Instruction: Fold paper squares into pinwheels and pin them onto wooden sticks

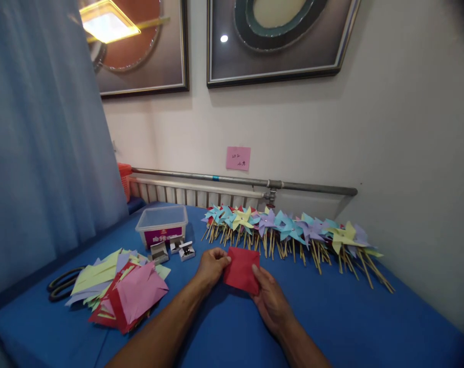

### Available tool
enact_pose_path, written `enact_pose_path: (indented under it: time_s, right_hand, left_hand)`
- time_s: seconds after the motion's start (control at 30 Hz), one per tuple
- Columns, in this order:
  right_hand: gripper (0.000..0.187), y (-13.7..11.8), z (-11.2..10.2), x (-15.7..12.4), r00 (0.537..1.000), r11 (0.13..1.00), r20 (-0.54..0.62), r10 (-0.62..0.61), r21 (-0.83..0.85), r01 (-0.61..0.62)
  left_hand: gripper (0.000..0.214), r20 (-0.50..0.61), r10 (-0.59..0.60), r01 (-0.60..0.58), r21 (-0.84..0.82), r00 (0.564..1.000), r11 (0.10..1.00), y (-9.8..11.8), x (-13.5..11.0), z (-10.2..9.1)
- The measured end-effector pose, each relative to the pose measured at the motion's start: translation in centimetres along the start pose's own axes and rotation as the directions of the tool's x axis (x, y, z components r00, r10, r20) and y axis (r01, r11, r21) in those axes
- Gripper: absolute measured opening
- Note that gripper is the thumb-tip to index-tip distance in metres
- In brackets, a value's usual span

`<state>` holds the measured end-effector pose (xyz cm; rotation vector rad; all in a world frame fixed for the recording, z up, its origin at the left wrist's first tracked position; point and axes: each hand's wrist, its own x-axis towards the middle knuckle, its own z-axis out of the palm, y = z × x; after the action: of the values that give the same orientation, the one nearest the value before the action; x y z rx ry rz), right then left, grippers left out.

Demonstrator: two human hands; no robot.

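A square of red paper [241, 270] is held up between my two hands, just above the blue tabletop. My left hand [213, 265] pinches its left edge between thumb and fingers. On the right edge, my right hand [269, 296] grips the paper with the thumb in front and the fingers behind. To the left lies a loose pile of coloured paper pieces [141, 291] in pink, red, yellow and lilac. Beyond my hands, a long row of paper pinwheels [291, 230] on thin sticks lies across the table.
A clear plastic tub [161, 217] stands at the back left, with small open boxes [186, 250] before it. Scissors [63, 283] with black handles lie partly under the paper pile. A pipe [239, 180] and radiator run along the wall behind the blue-covered table [224, 337].
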<state>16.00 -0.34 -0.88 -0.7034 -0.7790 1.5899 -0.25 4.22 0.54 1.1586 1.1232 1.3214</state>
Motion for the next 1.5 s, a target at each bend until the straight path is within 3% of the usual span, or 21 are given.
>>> enact_pose_path:
  time_s: [0.37, 0.57, 0.7, 0.77, 0.83, 0.93, 1.3, 1.5]
  right_hand:
    - [0.043, -0.2, 0.2, 0.0, 1.0, 1.0, 0.023, 0.001, 0.003, -0.001]
    - [0.045, 1.1, -0.3, 0.6, 0.994, 0.999, -0.105, -0.031, -0.025, 0.029]
    - [0.041, 2.5, -1.3, 1.6, 0.977, 0.995, -0.187, -0.1, -0.029, 0.096]
    - [0.036, 2.7, -1.6, 1.8, 0.978, 0.994, -0.182, -0.103, -0.05, 0.095]
    - [0.033, 2.6, -1.6, 1.7, 0.982, 0.994, -0.16, -0.102, -0.067, 0.092]
    - [0.033, 2.3, -1.4, 1.4, 0.98, 0.992, -0.166, -0.113, -0.08, 0.101]
    - [0.037, 1.5, -0.7, 0.6, 0.987, 0.996, -0.151, -0.055, -0.078, 0.043]
    - [0.036, 1.2, -0.3, 0.4, 0.993, 0.997, -0.101, -0.056, -0.051, 0.051]
  left_hand:
    - [0.036, 0.006, -0.014, 0.014, -0.037, 1.0, 0.999, 0.3, -0.4, 0.5]
    - [0.029, 0.028, 0.005, -0.004, -0.028, 1.0, 1.0, 0.0, -0.6, 0.9]
    - [0.013, -0.016, 0.134, -0.13, 0.142, 0.991, 0.981, -0.1, -1.2, 1.2]
    - [0.005, -0.005, 0.285, -0.273, 0.27, 0.959, 0.923, 0.0, -1.7, 1.3]
    - [0.01, 0.067, 0.447, -0.436, 0.387, 0.892, 0.812, 0.1, -2.3, 1.3]
    - [0.018, 0.205, 0.564, -0.586, 0.473, 0.8, 0.659, 0.0, -2.8, 1.3]
    - [0.027, 0.403, 0.616, -0.715, 0.561, 0.677, 0.417, -1.1, -2.3, 0.8]
    - [0.029, 0.461, 0.6, -0.714, 0.639, 0.654, 0.286, -1.1, -2.3, 0.7]
